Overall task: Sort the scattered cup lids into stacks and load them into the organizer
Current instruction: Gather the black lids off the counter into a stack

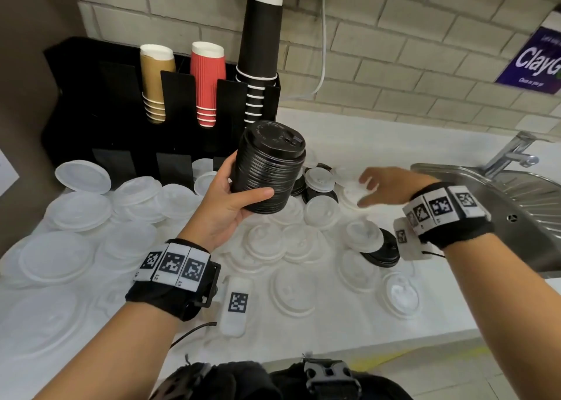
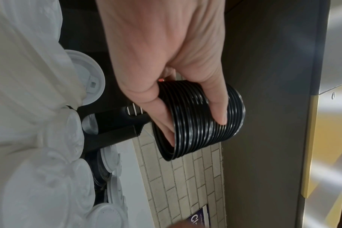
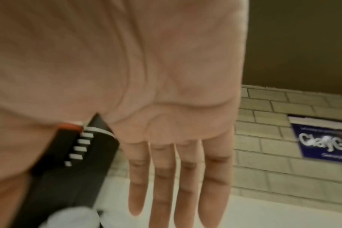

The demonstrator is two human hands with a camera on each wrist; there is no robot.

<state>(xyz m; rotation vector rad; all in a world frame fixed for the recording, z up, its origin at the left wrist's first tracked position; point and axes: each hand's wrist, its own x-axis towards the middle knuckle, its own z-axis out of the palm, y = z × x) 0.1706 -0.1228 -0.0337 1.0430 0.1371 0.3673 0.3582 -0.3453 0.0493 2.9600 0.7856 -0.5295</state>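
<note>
My left hand (image 1: pixel 233 199) grips a tall stack of black lids (image 1: pixel 268 167) above the counter, thumb across the front and fingers behind; the left wrist view shows the fingers wrapped round the black lids (image 2: pixel 201 120). My right hand (image 1: pixel 379 187) hovers open, fingers straight, over white lids (image 1: pixel 321 211) at the right; its straight fingers (image 3: pixel 178 185) fill the right wrist view. The black organizer (image 1: pixel 100 111) stands at the back left with cups in its upper slots. Many white and clear lids (image 1: pixel 79 211) lie scattered across the counter. A small pile of black lids (image 1: pixel 385 254) sits under my right wrist.
Brown cups (image 1: pixel 156 84), red cups (image 1: pixel 208 84) and black cups (image 1: pixel 261 59) stand in the organizer. A steel sink (image 1: pixel 516 214) with a tap (image 1: pixel 513 153) is at the right. A tiled wall runs behind, with a blue sign (image 1: pixel 537 62).
</note>
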